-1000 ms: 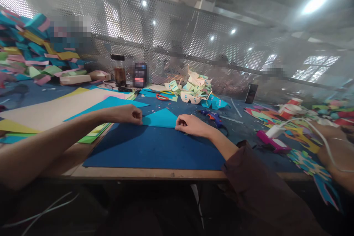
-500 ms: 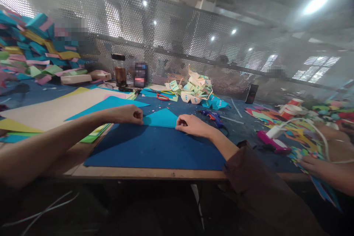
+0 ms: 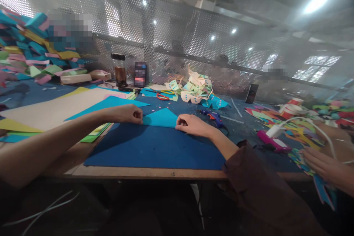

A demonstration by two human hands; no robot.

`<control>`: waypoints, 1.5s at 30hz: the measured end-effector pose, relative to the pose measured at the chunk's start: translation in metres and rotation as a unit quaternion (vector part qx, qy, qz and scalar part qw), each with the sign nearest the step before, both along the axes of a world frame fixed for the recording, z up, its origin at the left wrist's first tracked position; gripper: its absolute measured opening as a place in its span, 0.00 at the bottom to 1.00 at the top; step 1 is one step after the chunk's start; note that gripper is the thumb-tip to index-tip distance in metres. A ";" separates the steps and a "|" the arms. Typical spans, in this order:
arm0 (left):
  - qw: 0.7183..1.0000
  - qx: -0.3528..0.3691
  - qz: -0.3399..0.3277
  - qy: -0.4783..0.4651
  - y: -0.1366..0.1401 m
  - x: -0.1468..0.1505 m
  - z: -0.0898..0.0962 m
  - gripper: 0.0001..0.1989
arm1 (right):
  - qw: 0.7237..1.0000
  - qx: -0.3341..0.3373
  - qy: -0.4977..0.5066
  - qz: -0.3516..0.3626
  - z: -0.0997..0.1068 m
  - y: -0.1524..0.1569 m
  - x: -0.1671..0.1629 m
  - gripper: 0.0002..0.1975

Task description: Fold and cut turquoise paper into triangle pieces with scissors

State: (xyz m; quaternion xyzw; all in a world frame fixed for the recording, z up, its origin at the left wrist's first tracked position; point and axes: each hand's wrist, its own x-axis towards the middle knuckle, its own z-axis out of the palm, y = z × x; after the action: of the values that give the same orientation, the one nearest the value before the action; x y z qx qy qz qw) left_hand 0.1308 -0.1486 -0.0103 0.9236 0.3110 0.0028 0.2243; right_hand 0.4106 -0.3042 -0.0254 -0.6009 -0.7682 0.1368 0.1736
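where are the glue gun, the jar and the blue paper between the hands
Glue gun [image 3: 214, 117]: head view, on its body.
Jar [image 3: 120, 75]: head view, on its clear side.
Blue paper [image 3: 162, 119]: head view, middle of its upper face.

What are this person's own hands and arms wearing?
The left hand and right hand are bare: no gloves, rings or watch visible. The right arm has a loose, dark brownish sleeve ending partway along the forearm. The left forearm is uncovered; clothing beyond it is too dark to tell.
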 end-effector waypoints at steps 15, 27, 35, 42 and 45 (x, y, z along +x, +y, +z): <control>1.000 0.013 -0.023 0.005 0.006 -0.004 0.001 0.17 | 1.000 -0.003 0.000 -0.002 0.001 -0.001 -0.001 0.04; 0.999 0.022 -0.042 0.013 0.018 -0.008 -0.003 0.15 | 1.000 -0.008 -0.001 -0.005 0.003 -0.002 -0.002 0.05; 0.996 0.044 -0.065 0.047 0.012 -0.011 0.009 0.16 | 1.000 0.002 0.001 0.004 0.000 -0.001 0.000 0.05; 0.996 0.041 -0.045 0.064 0.009 -0.013 0.016 0.15 | 1.000 0.005 0.004 0.006 -0.001 0.000 0.001 0.05; 0.996 0.033 -0.042 0.067 0.011 -0.015 0.016 0.13 | 1.000 0.006 0.006 0.008 -0.002 0.000 0.002 0.05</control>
State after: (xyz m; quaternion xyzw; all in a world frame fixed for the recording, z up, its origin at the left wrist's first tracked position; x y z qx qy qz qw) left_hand 0.1154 -0.1374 0.0053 0.9409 0.2858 -0.0580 0.1723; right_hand 0.4126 -0.3041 -0.0275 -0.5928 -0.7729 0.1366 0.1805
